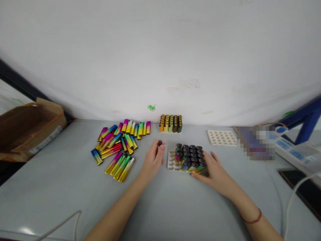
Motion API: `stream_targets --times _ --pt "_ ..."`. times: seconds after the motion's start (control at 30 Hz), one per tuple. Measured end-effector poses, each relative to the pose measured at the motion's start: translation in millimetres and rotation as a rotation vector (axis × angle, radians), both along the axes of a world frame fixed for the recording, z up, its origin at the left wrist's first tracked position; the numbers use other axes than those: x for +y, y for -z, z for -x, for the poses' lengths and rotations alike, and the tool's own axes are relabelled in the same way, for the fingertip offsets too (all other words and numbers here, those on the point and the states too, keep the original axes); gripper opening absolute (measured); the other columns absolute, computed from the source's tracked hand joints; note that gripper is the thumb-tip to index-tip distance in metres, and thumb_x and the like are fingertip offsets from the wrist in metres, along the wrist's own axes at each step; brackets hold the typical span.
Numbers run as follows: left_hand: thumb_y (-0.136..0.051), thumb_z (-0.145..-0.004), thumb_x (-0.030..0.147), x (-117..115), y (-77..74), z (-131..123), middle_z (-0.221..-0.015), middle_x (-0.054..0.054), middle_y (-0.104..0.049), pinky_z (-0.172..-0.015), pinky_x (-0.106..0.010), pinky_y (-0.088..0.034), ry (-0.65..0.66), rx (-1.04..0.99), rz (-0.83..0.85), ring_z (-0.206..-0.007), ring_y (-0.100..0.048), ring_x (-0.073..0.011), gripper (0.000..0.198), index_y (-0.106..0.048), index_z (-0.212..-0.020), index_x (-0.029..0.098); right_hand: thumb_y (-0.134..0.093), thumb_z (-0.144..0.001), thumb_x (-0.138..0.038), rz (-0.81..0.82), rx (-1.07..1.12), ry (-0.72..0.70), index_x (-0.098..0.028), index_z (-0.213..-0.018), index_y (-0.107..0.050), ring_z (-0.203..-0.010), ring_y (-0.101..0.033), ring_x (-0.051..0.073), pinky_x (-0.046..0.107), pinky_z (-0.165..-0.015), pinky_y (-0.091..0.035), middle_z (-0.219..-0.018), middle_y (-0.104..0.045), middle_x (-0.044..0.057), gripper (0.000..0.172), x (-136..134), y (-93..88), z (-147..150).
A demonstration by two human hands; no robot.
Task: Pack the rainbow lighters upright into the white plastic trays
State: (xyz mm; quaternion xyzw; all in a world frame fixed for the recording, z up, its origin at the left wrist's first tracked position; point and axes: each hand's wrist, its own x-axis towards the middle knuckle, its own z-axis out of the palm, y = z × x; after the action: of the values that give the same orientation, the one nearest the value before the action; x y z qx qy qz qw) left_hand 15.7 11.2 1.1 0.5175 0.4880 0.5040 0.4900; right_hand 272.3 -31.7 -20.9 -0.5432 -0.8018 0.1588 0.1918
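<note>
Both forearms are reaching in from the near edge of the worktop [50, 187] and are converging towards its middle. The left hand [152, 160] is resting on its heel with the wrist straight and the knuckles turned left. Its fingers are curling closed around a lighter [159, 143], which is standing upright in the grip. The right hand [215, 170] is lying palm down, with its fingers stretched out flat and gripping nothing. They are pressing against the near right corner of a white tray [172, 161].

The tray is sitting between the two hands at mid-worktop. It is carrying rows of upright lighters, and a column of sockets on its left side is standing bare. The held lighter is hovering just beside the tray's far left corner and is not touching it.

Only the dark cap of the held lighter is showing above the thumb and forefinger; the fingers are covering its body. The right fingers are masking the tray's near right corner, so it cannot be told whether that corner's sockets are filled. A red band is circling the right wrist.
</note>
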Motion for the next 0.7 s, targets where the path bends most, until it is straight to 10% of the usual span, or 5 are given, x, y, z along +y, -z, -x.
stream_targets --times 0.23,0.7 --pt "-0.049 -0.083 0.071 1 -13.9 -4 -0.068 0.003 -0.051 -0.040 -0.022 -0.042 0.030 -0.147 0.039 -0.052 -0.048 -0.0115 0.064 -0.054 -0.116 0.017 -0.062 -0.085 -0.052 -0.001 0.006 0.009 -0.016 -0.145 -0.037 -0.138 -0.043 0.034 0.063 -0.116 -0.020 -0.144 -0.051 0.020 0.075 0 0.5 -1" --pt "-0.037 -0.087 0.068 2 -23.6 -11 -0.050 -0.002 -0.055 -0.047 -0.023 -0.039 -0.030 -0.429 0.357 -0.045 -0.048 -0.0120 0.060 -0.050 -0.055 0.019 -0.061 -0.085 -0.052 0.006 0.004 0.011 -0.017 -0.144 -0.039 -0.138 -0.042 0.034 0.063 -0.116 -0.020 -0.145 -0.051 0.019 0.072 0 -1.0 0"
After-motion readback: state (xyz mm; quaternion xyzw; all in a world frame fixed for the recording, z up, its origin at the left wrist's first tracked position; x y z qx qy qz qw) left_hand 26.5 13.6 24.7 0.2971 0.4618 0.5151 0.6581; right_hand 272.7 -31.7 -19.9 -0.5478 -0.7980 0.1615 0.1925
